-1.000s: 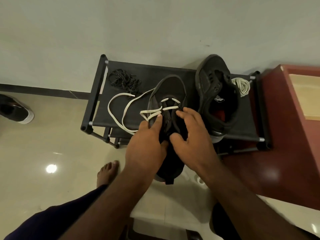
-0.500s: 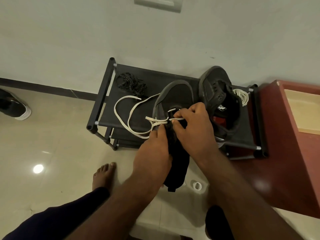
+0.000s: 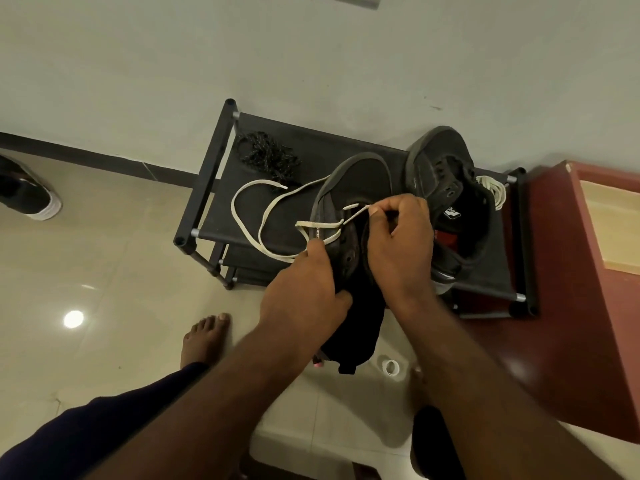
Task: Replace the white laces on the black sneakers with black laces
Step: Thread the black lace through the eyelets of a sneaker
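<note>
A black sneaker (image 3: pixel 356 181) lies toe-away across the front edge of a black shoe rack (image 3: pixel 214 174). My left hand (image 3: pixel 304 292) grips its left side near the eyelets. My right hand (image 3: pixel 398 244) pinches a strand of the white lace (image 3: pixel 249 223) and holds it up from the upper eyelets; the loose rest of the lace loops out to the left over the rack. The second black sneaker (image 3: pixel 436 168) stands on the rack at the right, without a lace, beside a bundled white lace (image 3: pixel 495 188). A tangle of black laces (image 3: pixel 266 157) lies at the rack's back left.
A red-brown cabinet (image 3: pixel 571 271) stands right of the rack. The wall runs close behind. Another shoe (image 3: pixel 27 195) sits on the tiled floor at far left. My bare foot (image 3: pixel 204 337) is on the floor below the rack, and a small white ring (image 3: pixel 391 367) lies near the sneaker's heel.
My right hand has moved from the tongue to the lace and pulled a strand up and right out of the eyelets. My left hand still holds the sneaker's side.
</note>
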{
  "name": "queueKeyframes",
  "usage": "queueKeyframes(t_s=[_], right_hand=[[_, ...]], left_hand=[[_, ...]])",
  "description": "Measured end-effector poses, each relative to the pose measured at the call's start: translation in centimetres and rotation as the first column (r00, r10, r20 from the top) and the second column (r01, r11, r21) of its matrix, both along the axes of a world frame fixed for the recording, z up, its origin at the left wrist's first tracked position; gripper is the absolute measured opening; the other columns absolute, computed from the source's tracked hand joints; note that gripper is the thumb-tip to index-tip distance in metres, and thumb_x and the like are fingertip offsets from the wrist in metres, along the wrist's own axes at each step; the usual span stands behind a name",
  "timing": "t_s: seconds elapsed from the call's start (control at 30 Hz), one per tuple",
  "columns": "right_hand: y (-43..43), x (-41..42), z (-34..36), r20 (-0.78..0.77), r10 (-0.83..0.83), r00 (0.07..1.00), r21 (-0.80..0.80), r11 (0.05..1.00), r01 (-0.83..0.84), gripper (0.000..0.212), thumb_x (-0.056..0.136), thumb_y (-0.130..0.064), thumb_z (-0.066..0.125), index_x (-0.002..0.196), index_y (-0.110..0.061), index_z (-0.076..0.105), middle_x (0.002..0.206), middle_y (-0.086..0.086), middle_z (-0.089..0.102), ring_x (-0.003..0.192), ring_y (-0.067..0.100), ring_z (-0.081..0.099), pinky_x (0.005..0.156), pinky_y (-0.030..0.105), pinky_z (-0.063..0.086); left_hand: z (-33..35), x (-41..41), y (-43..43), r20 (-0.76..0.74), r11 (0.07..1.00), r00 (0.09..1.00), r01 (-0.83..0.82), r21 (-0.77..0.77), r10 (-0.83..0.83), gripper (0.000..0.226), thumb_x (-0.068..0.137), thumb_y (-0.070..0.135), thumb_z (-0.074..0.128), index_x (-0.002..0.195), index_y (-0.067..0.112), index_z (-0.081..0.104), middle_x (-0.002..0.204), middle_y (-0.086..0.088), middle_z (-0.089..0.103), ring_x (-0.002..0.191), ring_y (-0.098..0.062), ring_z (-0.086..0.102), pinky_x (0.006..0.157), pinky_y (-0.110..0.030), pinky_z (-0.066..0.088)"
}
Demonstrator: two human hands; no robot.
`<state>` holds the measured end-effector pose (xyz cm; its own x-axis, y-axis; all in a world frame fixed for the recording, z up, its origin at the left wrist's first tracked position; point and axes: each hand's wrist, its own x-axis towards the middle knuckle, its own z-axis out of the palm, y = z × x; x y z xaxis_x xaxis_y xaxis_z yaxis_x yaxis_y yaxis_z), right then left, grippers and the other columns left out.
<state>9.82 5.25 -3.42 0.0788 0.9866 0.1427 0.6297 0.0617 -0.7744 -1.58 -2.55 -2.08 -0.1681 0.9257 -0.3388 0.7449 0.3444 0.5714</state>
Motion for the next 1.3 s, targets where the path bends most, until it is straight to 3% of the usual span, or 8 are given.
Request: queueKeyframes(t_s=[0.1, 0.3, 0.53, 0.7, 0.8, 0.93, 1.1, 1.3], right_hand=[[0.1, 0.4, -0.4, 0.018, 0.056, 0.998, 0.037, 0.998, -0.056, 0.010, 0.090, -0.017, 0.064, 0.099, -0.020, 0.061, 0.108, -0.006, 0.052, 0.086, 0.004, 0.056, 0.079, 0.019, 0.049], [-0.1, 1.1, -0.7, 0.301, 0.325, 0.897, 0.092, 0.926, -0.367, 0.035, 0.083, -0.026, 0.067, 0.118, -0.022, 0.068, 0.129, 0.005, 0.052, 0.121, 0.022, 0.043, 0.095, 0.046, 0.048], [-0.1, 1.6, -1.1, 0.325, 0.326, 0.888, 0.135, 0.913, -0.385, 0.019, 0.088, -0.019, 0.070, 0.107, -0.018, 0.071, 0.119, 0.005, 0.058, 0.119, 0.019, 0.044, 0.096, 0.038, 0.044], [0.5, 1.4, -1.4, 0.313, 0.294, 0.903, 0.185, 0.913, -0.362, 0.007, 0.092, -0.012, 0.064, 0.097, -0.014, 0.068, 0.113, 0.002, 0.062, 0.113, 0.016, 0.047, 0.092, 0.028, 0.039], [0.3, 1.4, -1.3, 0.132, 0.245, 0.960, 0.184, 0.946, -0.267, 0.006, 0.095, -0.012, 0.059, 0.101, -0.013, 0.062, 0.110, -0.004, 0.062, 0.107, 0.013, 0.055, 0.091, 0.018, 0.042], [0.4, 1.0, -1.0, -0.058, 0.184, 0.981, 0.111, 0.978, -0.177, 0.014, 0.093, -0.018, 0.058, 0.106, -0.023, 0.058, 0.108, -0.008, 0.063, 0.102, 0.013, 0.062, 0.087, 0.025, 0.052], [0.6, 1.7, -1.1, 0.294, 0.354, 0.888, 0.142, 0.902, -0.407, 0.031, 0.088, -0.023, 0.063, 0.118, -0.019, 0.070, 0.126, 0.000, 0.060, 0.122, 0.023, 0.049, 0.100, 0.031, 0.038], [0.8, 1.7, -1.5, 0.337, 0.323, 0.884, 0.191, 0.896, -0.400, 0.012, 0.093, -0.016, 0.064, 0.102, -0.014, 0.071, 0.117, 0.001, 0.064, 0.115, 0.022, 0.052, 0.095, 0.025, 0.036]], left_hand=[[-0.3, -0.3, -0.1, -0.032, 0.996, 0.999, 0.033, -0.083, -0.036, 0.038, 0.084, 0.040, 0.065, 0.104, 0.024, 0.037, 0.096, 0.003, 0.056, 0.090, -0.023, 0.061, 0.080, -0.041, 0.055], [-0.6, -0.7, 0.7, -0.130, 0.969, 0.973, 0.168, -0.184, -0.193, 0.038, 0.079, 0.048, 0.067, 0.105, 0.021, 0.058, 0.095, 0.002, 0.064, 0.089, -0.021, 0.064, 0.081, -0.038, 0.056], [-1.3, -1.3, 1.7, -0.028, 0.936, 0.965, 0.246, -0.253, -0.261, 0.035, 0.079, 0.053, 0.068, 0.072, 0.025, 0.047, 0.072, 0.004, 0.052, 0.077, -0.020, 0.061, 0.079, -0.039, 0.057], [-1.5, -1.5, 2.1, 0.021, 0.940, 0.969, 0.246, -0.236, -0.248, 0.037, 0.076, 0.052, 0.070, 0.069, 0.023, 0.048, 0.068, 0.002, 0.049, 0.074, -0.021, 0.059, 0.077, -0.039, 0.057], [-1.7, -1.7, 2.3, 0.075, 0.941, 0.972, 0.235, -0.243, -0.223, 0.035, 0.073, 0.052, 0.070, 0.072, 0.023, 0.053, 0.069, 0.001, 0.053, 0.075, -0.022, 0.063, 0.077, -0.041, 0.058], [-1.8, -1.8, 2.4, 0.090, 0.954, 0.976, 0.212, -0.214, -0.197, 0.035, 0.073, 0.052, 0.070, 0.075, 0.020, 0.056, 0.071, 0.001, 0.056, 0.075, -0.021, 0.063, 0.073, -0.038, 0.058], [-1.9, -1.6, 2.3, 0.075, 0.949, 0.971, 0.237, -0.208, -0.226, 0.034, 0.074, 0.049, 0.071, 0.069, 0.022, 0.051, 0.068, 0.002, 0.053, 0.072, -0.020, 0.060, 0.072, -0.037, 0.057], [-2.2, -1.5, 2.2, 0.090, 0.944, 0.969, 0.244, -0.221, -0.229, 0.035, 0.075, 0.049, 0.073, 0.068, 0.024, 0.049, 0.068, 0.002, 0.052, 0.073, -0.020, 0.060, 0.076, -0.039, 0.058]])
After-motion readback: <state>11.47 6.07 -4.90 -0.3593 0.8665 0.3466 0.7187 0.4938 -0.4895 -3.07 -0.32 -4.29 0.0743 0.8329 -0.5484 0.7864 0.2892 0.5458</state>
